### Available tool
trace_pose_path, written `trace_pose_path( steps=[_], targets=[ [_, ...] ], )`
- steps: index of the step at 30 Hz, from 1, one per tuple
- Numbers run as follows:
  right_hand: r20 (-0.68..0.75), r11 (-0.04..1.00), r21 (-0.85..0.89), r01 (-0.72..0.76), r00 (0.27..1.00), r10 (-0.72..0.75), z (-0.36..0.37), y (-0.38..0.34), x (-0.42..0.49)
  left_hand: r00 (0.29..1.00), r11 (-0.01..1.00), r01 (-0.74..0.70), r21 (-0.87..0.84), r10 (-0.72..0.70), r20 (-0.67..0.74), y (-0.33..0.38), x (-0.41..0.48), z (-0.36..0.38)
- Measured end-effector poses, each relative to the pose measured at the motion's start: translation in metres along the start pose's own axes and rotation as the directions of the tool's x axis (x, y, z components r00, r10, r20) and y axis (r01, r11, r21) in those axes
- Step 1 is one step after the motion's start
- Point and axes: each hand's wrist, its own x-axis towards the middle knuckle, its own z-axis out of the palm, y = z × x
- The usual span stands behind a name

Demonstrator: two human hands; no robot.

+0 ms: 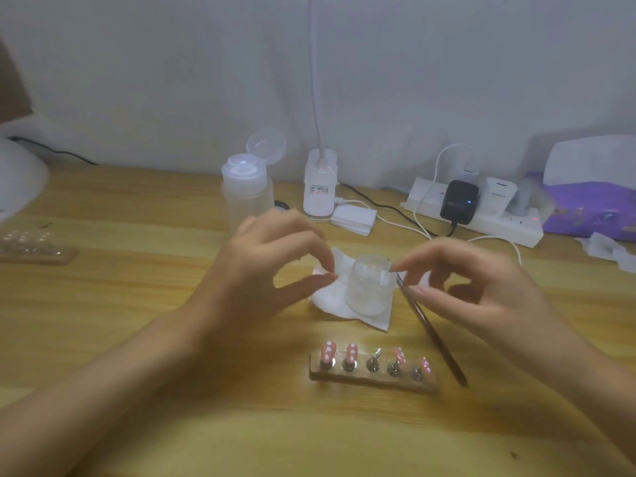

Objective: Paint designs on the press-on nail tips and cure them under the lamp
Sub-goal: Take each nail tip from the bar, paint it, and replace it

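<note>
A wooden stand (373, 378) near the front of the table carries several metal pegs. Pink nail tips with white dots (327, 352) sit on all but the middle peg (375, 359), which is bare. Behind it a small clear glass jar (370, 287) stands on a white tissue (330, 301). My left hand (272, 266) has thumb and forefinger curled together at the tissue's left edge and seems to pinch it. My right hand (481, 287) pinches a thin dark brush (437, 339), whose tip is at the jar's rim and whose handle slants down to the right.
At the back stand a clear pump bottle with its lid flipped up (246, 191), a white desk lamp base (320, 184), a power strip with plugs (481, 215) and a purple packet (585, 211). A white domed device (17, 180) and a second nail stand (34, 249) lie far left.
</note>
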Motion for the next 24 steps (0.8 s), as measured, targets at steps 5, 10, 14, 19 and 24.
trace_pose_path(
  steps=[5,10,14,19,24],
  targets=[
    [0.175,0.954,0.257,-0.156,0.978,0.113,0.024,-0.026,0.015,0.941,0.915,-0.273,0.298,0.318,-0.117,0.019,0.006,-0.008],
    [0.193,0.908,0.36,-0.213,0.97,0.151,0.027,-0.035,0.015,0.926,0.897,-0.292,0.332,0.352,-0.136,0.023,0.006,-0.01],
    [0.164,0.921,0.341,-0.187,0.977,0.138,0.028,-0.036,0.015,0.939,0.921,-0.269,0.282,0.316,-0.138,0.023,0.005,-0.007],
    [0.037,0.977,0.203,-0.064,0.998,0.058,0.027,-0.035,0.012,0.986,0.984,-0.144,0.103,0.151,-0.066,0.024,0.004,-0.003],
    [-0.057,1.0,-0.012,-0.015,0.998,0.015,0.02,-0.03,-0.008,0.946,0.899,0.293,-0.326,-0.222,0.238,0.028,-0.013,0.0]
  ],
)
